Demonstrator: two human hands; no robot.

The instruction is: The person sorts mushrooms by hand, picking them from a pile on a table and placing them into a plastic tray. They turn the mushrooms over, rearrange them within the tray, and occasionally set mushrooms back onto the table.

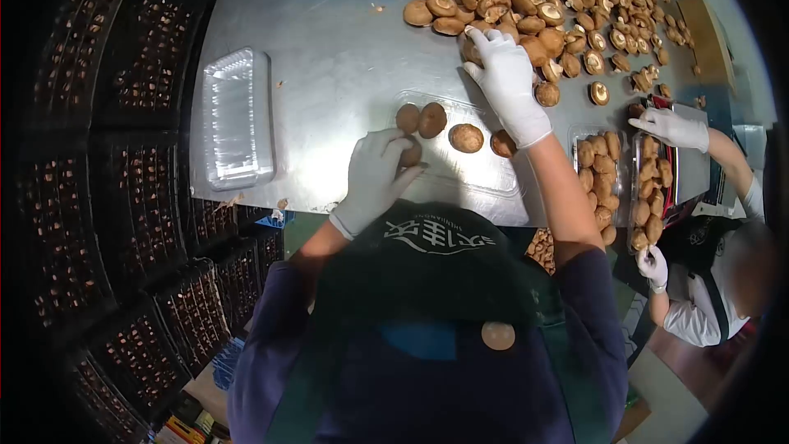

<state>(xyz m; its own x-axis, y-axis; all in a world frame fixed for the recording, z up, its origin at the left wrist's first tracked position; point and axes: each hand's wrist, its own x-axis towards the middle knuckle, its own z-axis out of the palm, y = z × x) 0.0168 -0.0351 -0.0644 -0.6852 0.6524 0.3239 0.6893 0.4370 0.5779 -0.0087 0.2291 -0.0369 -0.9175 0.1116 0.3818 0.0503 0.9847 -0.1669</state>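
Observation:
A clear plastic tray (481, 179) lies on the metal table in front of me, with several brown mushrooms (466, 138) in it. My gloved left hand (374, 173) is at the tray's left end, its fingers curled round a mushroom (411, 153). Two more mushrooms (432, 120) touch each other just beyond those fingers. My gloved right hand (507, 82) reaches over the tray to the near edge of a large mushroom pile (534, 0). Its fingertips are on a mushroom (472, 52), which the hand partly covers.
Stacked clear trays (238, 119) stand at the table's left. Black crates (144, 214) of mushrooms line the far left. At the right, a co-worker's gloved hands (674, 128) are at a filled tray (649, 189), beside another filled tray (600, 177).

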